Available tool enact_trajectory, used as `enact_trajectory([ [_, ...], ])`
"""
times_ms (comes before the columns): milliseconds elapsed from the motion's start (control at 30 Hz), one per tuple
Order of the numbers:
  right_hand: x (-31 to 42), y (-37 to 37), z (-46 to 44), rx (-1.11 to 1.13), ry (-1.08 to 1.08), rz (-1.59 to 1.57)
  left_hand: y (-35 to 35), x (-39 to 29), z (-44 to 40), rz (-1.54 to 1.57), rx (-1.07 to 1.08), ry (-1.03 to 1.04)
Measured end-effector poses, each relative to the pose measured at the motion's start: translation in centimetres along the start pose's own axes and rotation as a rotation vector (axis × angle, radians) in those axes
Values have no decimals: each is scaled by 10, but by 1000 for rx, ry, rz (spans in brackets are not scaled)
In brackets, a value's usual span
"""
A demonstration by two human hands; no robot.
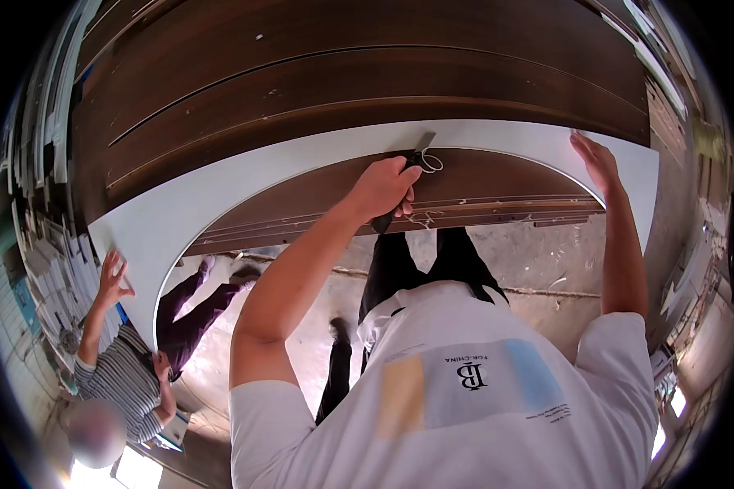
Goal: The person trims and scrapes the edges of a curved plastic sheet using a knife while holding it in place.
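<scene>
White arched panel lies across the near part of a dark brown work surface, both ends overhanging toward the person, inner curve facing the body, so that edge is in easy reach. Left hand wraps a dark-handled tool, fingers curled round the grip, thumb laid up along it; the flat blade sits at the inner edge near the top of the arch. Grip looks firm, probably for control along a thin edge. A thin pale curl loops beside the blade (shaving or trim strip, can't tell which), with more pale scraps lower down at the surface's front edge. Right hand is out at the panel's right side, holding no tool, fingers extended and roughly together, tips on the white face; likely there to steady that side, spread well apart from the tool so it's clear of the blade. Far left, a co-worker in a striped shirt has one hand on the panel's left end, fingers spread, apparently bracing it; their other hand is by the lower tip, contact and finger pose too small to tell.
</scene>
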State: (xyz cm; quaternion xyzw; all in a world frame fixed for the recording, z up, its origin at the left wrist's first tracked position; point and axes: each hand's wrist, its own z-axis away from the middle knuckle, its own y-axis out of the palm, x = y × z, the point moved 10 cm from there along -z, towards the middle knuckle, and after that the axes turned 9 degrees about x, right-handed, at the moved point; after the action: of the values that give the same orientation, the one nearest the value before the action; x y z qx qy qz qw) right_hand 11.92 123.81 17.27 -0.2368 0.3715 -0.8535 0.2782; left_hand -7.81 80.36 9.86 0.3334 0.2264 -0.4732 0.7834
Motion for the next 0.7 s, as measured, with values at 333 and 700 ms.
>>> enact_trajectory([
  [333,-17,-11,-4,51,-43,-119,72,-34,-67,-92,34,-5],
  [700,-37,-32,-2,119,-142,-74,106,-45,-85,10,36,-73],
])
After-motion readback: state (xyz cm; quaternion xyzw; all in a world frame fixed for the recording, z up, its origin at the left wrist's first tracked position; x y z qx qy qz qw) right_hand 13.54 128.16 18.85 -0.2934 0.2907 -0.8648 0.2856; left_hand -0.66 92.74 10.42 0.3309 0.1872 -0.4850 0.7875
